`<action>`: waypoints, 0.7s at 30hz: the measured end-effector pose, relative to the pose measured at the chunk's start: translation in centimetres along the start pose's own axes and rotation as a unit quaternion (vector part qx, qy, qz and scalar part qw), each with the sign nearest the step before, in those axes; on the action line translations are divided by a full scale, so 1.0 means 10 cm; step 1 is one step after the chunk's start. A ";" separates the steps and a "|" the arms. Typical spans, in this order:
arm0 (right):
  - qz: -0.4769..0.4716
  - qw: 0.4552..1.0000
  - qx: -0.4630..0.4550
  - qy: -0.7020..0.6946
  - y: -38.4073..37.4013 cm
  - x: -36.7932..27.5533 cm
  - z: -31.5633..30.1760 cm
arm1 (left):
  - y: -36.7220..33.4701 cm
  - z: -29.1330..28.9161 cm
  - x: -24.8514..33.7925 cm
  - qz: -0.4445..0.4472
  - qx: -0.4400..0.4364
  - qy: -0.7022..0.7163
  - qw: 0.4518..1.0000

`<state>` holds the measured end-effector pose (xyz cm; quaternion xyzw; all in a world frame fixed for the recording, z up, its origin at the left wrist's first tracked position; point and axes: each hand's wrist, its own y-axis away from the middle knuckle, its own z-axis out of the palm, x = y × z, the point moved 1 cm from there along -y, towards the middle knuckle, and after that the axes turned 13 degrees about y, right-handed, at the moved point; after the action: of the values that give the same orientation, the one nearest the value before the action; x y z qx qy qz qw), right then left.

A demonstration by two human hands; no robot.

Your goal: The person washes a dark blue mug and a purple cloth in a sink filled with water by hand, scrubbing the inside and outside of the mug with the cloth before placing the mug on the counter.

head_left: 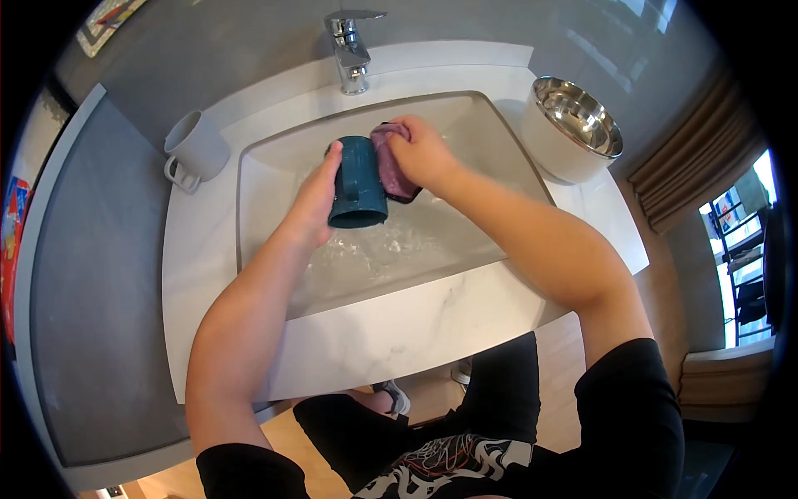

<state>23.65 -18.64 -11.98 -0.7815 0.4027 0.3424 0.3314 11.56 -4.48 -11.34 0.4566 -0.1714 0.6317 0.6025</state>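
Observation:
Over the sink (291, 291) I hold a dark teal mug (359, 170), tilted so its open rim points down toward me. My left hand (317, 195) is closed round the mug's left side, thumb near its upper end. A strip that looks like the mug's handle runs down the side facing me. My right hand (420, 154) grips a purple cloth (397, 166) with a dark edge, held against or very near the mug's right side. Water with ripples and bubbles lies in the sink below.
A chrome faucet (349, 54) stands behind the sink. On the white marbled counter (399, 333), a light grey mug (198, 145) stands at the left, and a white bowl with a shiny steel inside (573, 129) sits at the right. A grey panel (104, 274) rises at the left.

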 end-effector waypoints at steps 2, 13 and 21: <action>-0.053 0.998 -0.015 0.021 0.24 -0.30 0.04 | 0.02 -0.07 0.03 0.045 0.029 0.045 0.998; -0.075 0.988 0.012 0.138 0.04 0.00 0.01 | 0.01 -0.08 0.12 0.023 -0.007 0.037 0.999; -0.167 0.849 -0.202 0.459 0.31 0.31 0.02 | 0.14 -0.09 0.18 0.026 -0.057 0.060 0.996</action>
<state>22.26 -21.15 -15.30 -0.9548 0.2941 -0.0419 -0.0035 10.17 -3.02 -9.91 0.3781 -0.1825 0.6630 0.6198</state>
